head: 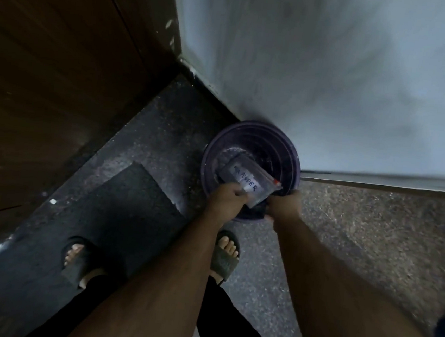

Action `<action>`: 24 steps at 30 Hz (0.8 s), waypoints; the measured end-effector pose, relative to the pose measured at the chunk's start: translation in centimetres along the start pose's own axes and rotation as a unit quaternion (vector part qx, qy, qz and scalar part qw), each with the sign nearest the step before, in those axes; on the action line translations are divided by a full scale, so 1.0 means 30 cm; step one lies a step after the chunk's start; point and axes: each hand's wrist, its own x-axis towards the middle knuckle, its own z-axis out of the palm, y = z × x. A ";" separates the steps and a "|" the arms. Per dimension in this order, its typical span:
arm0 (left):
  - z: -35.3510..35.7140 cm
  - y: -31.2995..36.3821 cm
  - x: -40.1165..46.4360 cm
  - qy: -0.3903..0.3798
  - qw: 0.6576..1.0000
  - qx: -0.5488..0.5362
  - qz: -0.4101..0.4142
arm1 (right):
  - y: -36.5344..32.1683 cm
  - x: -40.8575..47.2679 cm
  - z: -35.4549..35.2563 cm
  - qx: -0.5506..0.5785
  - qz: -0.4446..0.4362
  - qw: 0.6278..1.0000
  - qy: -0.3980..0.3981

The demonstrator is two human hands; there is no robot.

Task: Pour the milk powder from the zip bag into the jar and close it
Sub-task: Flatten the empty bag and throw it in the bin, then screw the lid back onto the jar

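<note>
Speckled floor (pixel 373 223), pale wall (pixel 334 70), dark mat (pixel 119 212).

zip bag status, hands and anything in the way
Left hand and right hand both grip the zip bag. Bag over the purple bin. No jar in view.

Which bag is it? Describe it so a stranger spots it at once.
Find the round purple bin on the floor against the pale wall. Over its mouth both hands hold a clear plastic bag. Its white label, handwritten "POWDER", sets it apart.
</note>
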 end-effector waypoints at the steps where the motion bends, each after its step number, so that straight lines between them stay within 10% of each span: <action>1: -0.010 -0.007 -0.018 0.008 1.000 0.015 0.009 | -0.002 -0.026 -0.016 -0.013 -0.011 1.000 0.009; 11: -0.270 0.167 -0.512 0.091 0.966 0.206 0.124 | -0.292 -0.532 -0.181 -0.286 -0.239 0.925 -0.070; 24: -0.769 0.478 -1.535 0.310 0.857 0.321 0.257 | -0.974 -1.476 -0.430 -0.345 -0.563 0.750 -0.040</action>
